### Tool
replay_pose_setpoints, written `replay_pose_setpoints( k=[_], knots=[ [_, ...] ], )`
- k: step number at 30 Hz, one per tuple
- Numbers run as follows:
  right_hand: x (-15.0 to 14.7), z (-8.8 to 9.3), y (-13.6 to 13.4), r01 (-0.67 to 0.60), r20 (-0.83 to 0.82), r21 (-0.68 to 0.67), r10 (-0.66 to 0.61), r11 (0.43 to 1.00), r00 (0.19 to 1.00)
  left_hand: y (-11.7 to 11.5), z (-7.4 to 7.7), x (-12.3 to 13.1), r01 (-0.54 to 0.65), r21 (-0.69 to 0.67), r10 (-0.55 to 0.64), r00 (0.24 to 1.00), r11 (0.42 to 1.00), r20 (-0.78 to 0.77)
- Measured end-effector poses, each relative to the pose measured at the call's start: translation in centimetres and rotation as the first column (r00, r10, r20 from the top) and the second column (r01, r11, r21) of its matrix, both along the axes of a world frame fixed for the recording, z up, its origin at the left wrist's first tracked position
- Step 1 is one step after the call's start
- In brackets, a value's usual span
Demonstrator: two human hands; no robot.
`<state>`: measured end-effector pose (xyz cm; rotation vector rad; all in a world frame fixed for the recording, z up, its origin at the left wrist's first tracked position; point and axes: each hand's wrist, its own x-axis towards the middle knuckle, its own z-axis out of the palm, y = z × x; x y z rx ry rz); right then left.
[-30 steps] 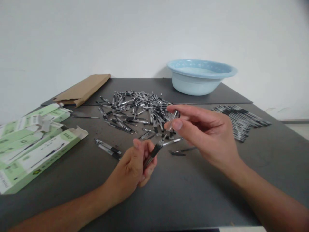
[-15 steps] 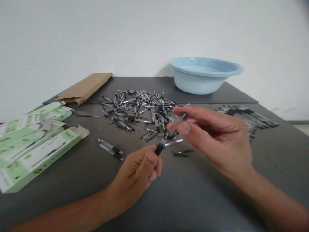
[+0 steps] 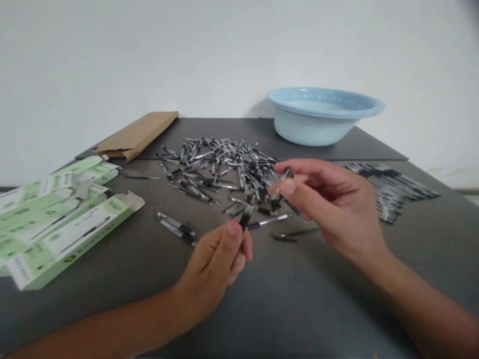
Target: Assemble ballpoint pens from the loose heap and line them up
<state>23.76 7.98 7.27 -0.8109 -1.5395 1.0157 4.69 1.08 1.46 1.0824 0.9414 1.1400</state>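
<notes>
My left hand [image 3: 219,259] is closed round a pen's black grip end [image 3: 246,217], which sticks up from my fingers. My right hand [image 3: 329,204] pinches a clear pen cap [image 3: 280,182] between thumb and forefinger, just above and to the right of that pen tip. The two pieces are close but apart. Both hands hover over the dark table [image 3: 284,294], in front of a loose heap of pens [image 3: 220,167].
A light blue basin [image 3: 324,115] stands at the back right. A neat row of capped pens [image 3: 389,187] lies at the right. Green pen boxes [image 3: 60,219] and a brown cardboard sleeve [image 3: 136,134] lie at the left. Two pens [image 3: 175,228] and loose parts [image 3: 288,234] lie near my hands.
My left hand has turned and raised the pen so its grip end points up. My right hand with the cap has shifted slightly right and closer to the pen tip.
</notes>
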Motion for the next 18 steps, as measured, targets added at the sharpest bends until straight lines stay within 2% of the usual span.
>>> replay_pose_setpoints(
  k=[2, 4, 7, 10, 14, 18],
  knots=[
    [0.3, -0.5, 0.5, -0.140, 0.090, -0.084, 0.147, 0.987, 0.985, 0.2, 0.0, 0.0, -0.060, -0.010, 0.061, 0.991, 0.998, 0.119],
    [0.5, -0.9, 0.9, -0.275, 0.160, -0.176, 0.303, 0.945, 0.940, 0.2, -0.1, -0.2, -0.120, 0.016, 0.115, 0.980, 0.993, 0.160],
    [0.7, -1.5, 1.3, -0.394, 0.206, -0.233, 0.441, 0.889, 0.874, 0.2, -0.3, -0.4, -0.158, 0.093, 0.156, 0.987, 0.983, 0.023],
    [1.0, -1.8, 1.7, -0.446, 0.270, -0.185, 0.482, 0.876, 0.834, 0.2, -0.2, -0.4, -0.087, 0.129, 0.103, 0.988, 0.988, -0.119],
    [1.6, -2.0, 2.7, -0.491, 0.321, -0.022, 0.471, 0.871, 0.822, 0.2, 0.5, -0.2, 0.000, 0.141, 0.024, 0.986, 0.990, -0.166],
    [2.5, -2.4, 3.5, -0.587, 0.364, -0.061, 0.565, 0.807, 0.740, 0.0, 0.8, 0.0, 0.134, 0.116, -0.117, 0.983, 0.984, -0.138]
  ],
)
